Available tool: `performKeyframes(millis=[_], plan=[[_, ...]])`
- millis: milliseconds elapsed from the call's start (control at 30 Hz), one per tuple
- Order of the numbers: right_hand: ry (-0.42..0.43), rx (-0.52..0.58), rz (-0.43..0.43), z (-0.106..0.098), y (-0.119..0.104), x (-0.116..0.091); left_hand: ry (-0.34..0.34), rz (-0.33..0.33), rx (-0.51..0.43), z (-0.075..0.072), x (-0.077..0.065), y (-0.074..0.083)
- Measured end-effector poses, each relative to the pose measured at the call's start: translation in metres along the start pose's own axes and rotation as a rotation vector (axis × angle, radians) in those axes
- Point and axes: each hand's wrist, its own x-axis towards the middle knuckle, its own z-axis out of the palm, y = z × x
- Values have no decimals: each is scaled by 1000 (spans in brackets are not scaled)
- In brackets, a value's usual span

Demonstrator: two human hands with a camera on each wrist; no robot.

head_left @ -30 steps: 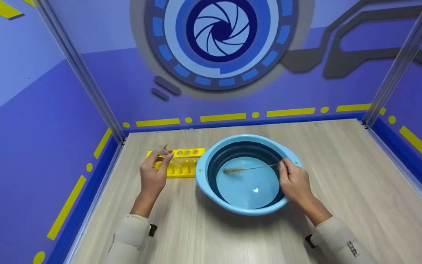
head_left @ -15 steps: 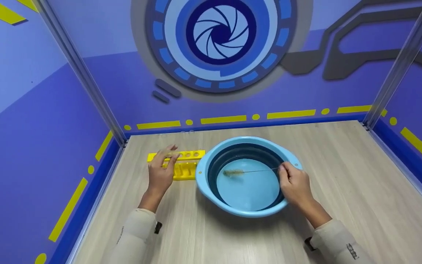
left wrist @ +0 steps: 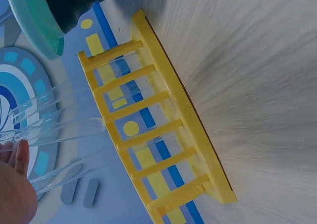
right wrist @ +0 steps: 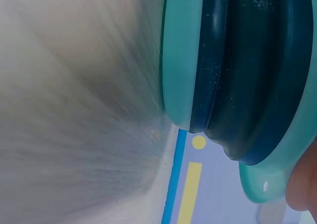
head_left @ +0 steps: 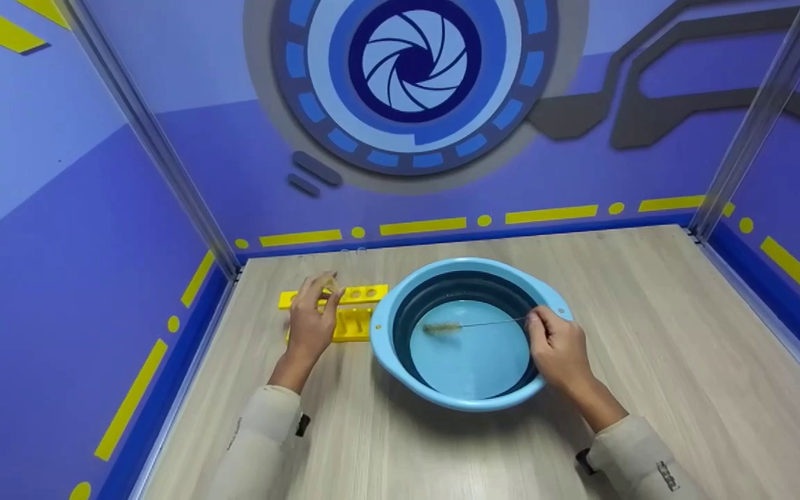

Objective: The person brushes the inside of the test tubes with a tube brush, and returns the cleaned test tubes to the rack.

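Observation:
My left hand (head_left: 311, 319) pinches a clear test tube (left wrist: 79, 129) over a yellow test tube rack (head_left: 365, 292). In the left wrist view the tube's rounded bottom is right at the rack's top bar, and other clear tubes stand in the rack on either side of it. With thumb and fingers, my right hand (head_left: 558, 344) grips the thin wire handle of a test tube brush (head_left: 443, 327) at the right rim of a blue basin (head_left: 469, 403). The brush's bristles hang over the inside of the basin.
Small clear ring-like items (head_left: 354, 251) lie at the table's back edge, behind the rack. Blue printed walls (head_left: 198, 167) enclose the wooden table (head_left: 442, 458) at the back and both sides. The basin's left rim stands close beside the rack.
My left hand has moved right along the rack, and the tube it holds has gone from slanting to more upright over it. The right hand and brush have stayed nearly still.

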Motion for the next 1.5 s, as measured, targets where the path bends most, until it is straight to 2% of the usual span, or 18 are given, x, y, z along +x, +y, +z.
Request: performKeyframes(millis=[167, 367, 433, 500, 600, 867, 1000, 1167, 1333, 1500], plan=[[23, 14, -9, 0, 1, -1, -40, -11, 46, 3, 9, 0], [18, 9, -37, 2, 2, -2, -9, 92, 320, 1, 21, 6], [19, 8, -48, 2, 3, -2, -8, 122, 370, 0, 27, 8], [33, 7, -56, 1, 4, -2, -18, 132, 372, 0, 33, 8], [51, 6, -69, 1, 4, -1, -36, 113, 346, -1, 39, 8], [48, 12, -68, 3, 5, -3, -102, -6, 297, -10, 51, 1], [40, 14, -67, 3, 4, -3, -145, -27, 301, -15, 58, -5], [28, 0, -53, 1, 3, -2, -193, -22, 362, -16, 66, -10], [19, -19, -36, 1, 4, -4, -235, -20, 421, -13, 67, -18], [3, -26, -25, 1, 4, -4, -255, 18, 450, -9, 67, -23]])
